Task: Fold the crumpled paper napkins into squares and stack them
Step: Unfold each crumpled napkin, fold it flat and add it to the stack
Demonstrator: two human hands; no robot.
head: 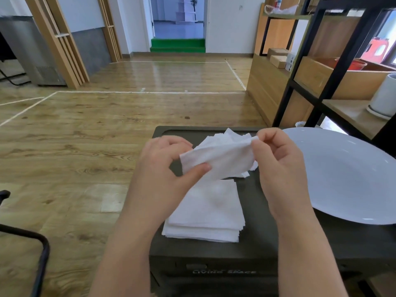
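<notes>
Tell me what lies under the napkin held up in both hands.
Below the held napkin sits the stack of folded napkins on the dark box. Behind it, loose crumpled napkins peek out. The napkin and left hand cover part of the box top.

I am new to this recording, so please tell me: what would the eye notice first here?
First, the two hands, left hand and right hand, holding a crumpled white napkin up between them at the centre. Just below it, a neat stack of folded napkins lies on a dark box. A large white plate sits to the right.
</notes>
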